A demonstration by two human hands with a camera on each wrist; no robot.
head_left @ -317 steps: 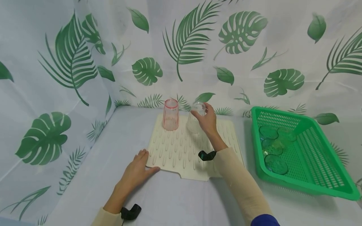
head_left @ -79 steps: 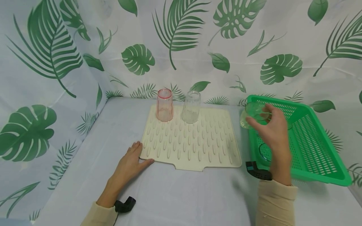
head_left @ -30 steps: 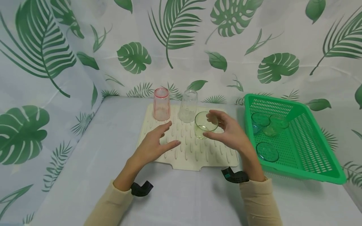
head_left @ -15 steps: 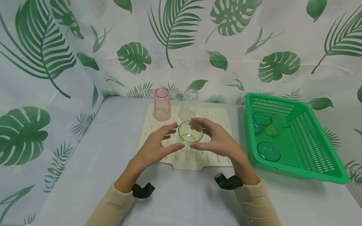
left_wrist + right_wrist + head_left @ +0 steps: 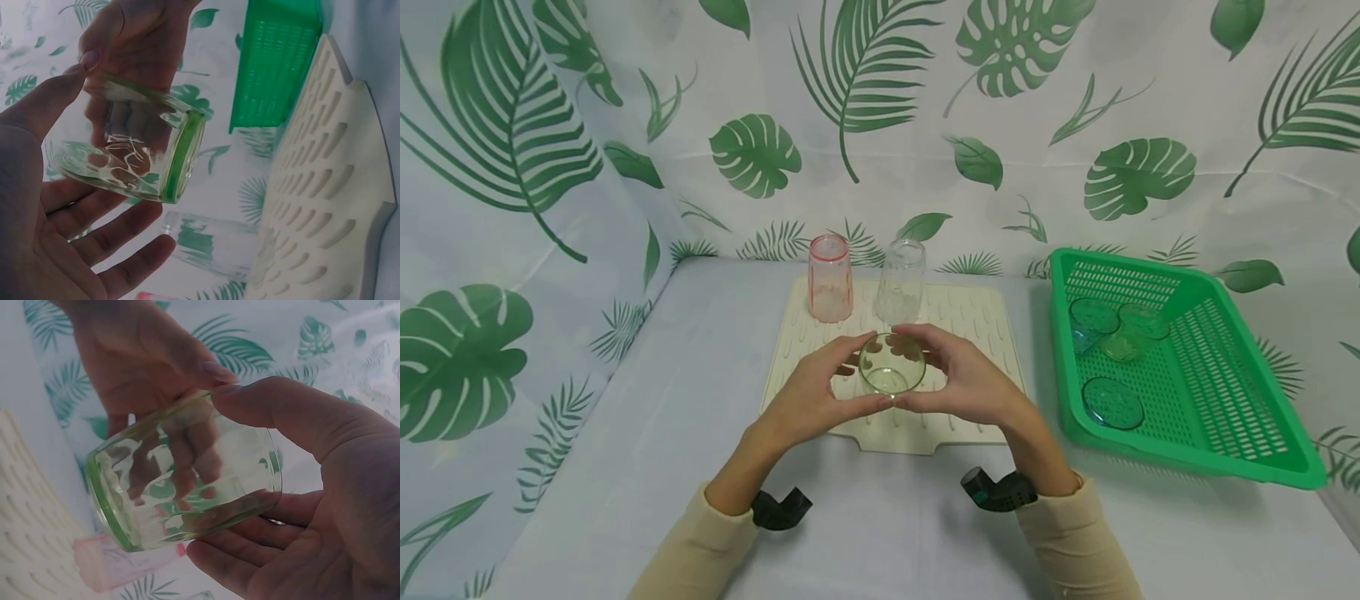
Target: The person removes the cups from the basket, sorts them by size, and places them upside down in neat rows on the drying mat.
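Held above the cream ridged mat (image 5: pixel 973 321) is a pale green drinking glass (image 5: pixel 891 381), its rim facing up. My left hand (image 5: pixel 808 390) and right hand (image 5: pixel 966 385) hold it from opposite sides, thumbs meeting near the rim on the near side. In the left wrist view the thick green base of the glass (image 5: pixel 134 144) points toward the mat. The right wrist view shows both hands' fingers around the glass (image 5: pixel 187 475). Behind it on the mat, a pink-tinted glass (image 5: pixel 830 283) and a clear glass (image 5: pixel 900 287) stand with their narrow ends up.
On the right stands a green perforated basket (image 5: pixel 1063 375). Several glasses lie inside, among them a blue one (image 5: pixel 1112 404) near the front and a yellowish one (image 5: pixel 1123 343) farther back. A leaf-printed sheet (image 5: pixel 865 192) hangs behind the white-covered table (image 5: pixel 880 517).
The clear glass was set down on the mat earlier. My right hand then brought the green glass from the basket leftward over the mat. My left hand left the mat's edge and took hold too.
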